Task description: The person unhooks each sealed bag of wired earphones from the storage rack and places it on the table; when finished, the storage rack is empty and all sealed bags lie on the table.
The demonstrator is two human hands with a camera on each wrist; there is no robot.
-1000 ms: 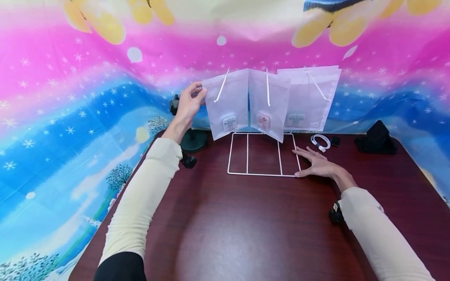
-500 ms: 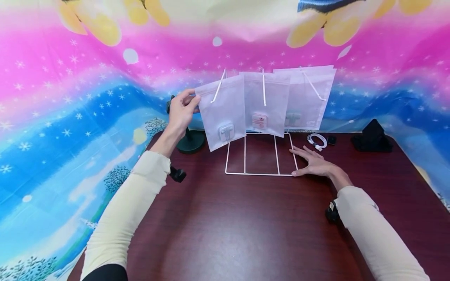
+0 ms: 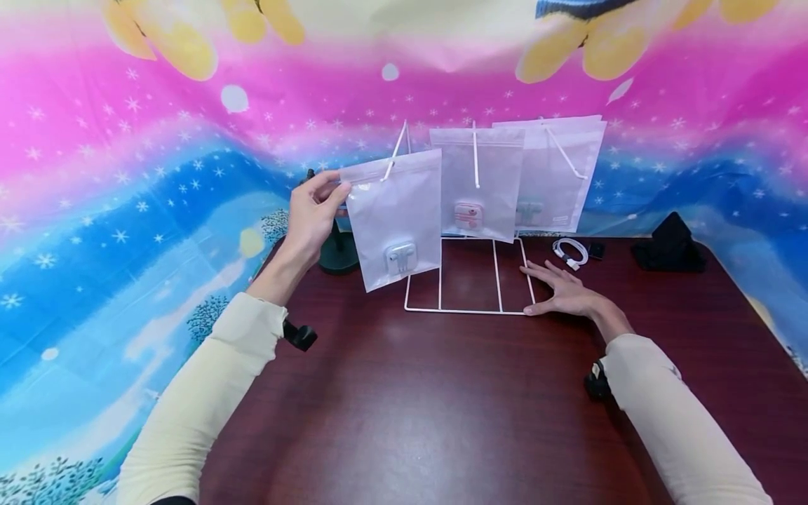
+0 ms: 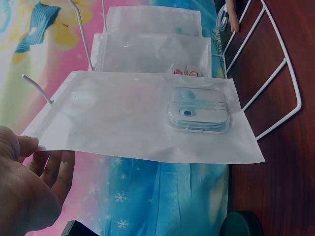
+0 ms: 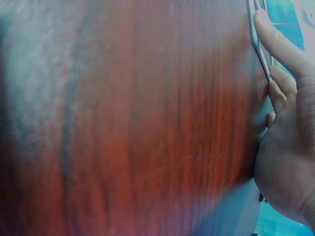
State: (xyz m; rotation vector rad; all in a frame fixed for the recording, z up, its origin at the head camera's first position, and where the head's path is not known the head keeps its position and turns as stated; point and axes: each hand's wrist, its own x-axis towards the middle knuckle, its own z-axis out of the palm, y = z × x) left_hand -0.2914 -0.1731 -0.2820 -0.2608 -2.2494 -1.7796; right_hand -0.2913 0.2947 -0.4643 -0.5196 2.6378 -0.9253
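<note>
My left hand point(image 3: 313, 210) pinches the upper left corner of a frosted zip bag point(image 3: 416, 203) between thumb and fingers. A clear case of white earphones point(image 4: 198, 110) shows through the bag's lower part. The left prong of the white wire rack point(image 3: 467, 311) passes through the bag near its top, and the prong's tip pokes out in front. My right hand point(image 3: 564, 291) rests at the right side of the rack's base, fingers spread, thumb at the front corner. Behind, a bag with red earphones point(image 3: 482, 168) hangs on the middle prong.
Further frosted bags point(image 3: 568, 175) hang on the right prong. Behind my right hand lie a coiled white cable point(image 3: 570, 252) and a small black piece point(image 3: 596, 250). A black stand point(image 3: 670, 245) is at the back right, and a round dark base point(image 3: 339, 254) at the back left.
My left hand has drawn the left bag forward and down along its prong, toward the tip. The middle bag has swung back behind it. My right hand has stayed on the rack's base.
</note>
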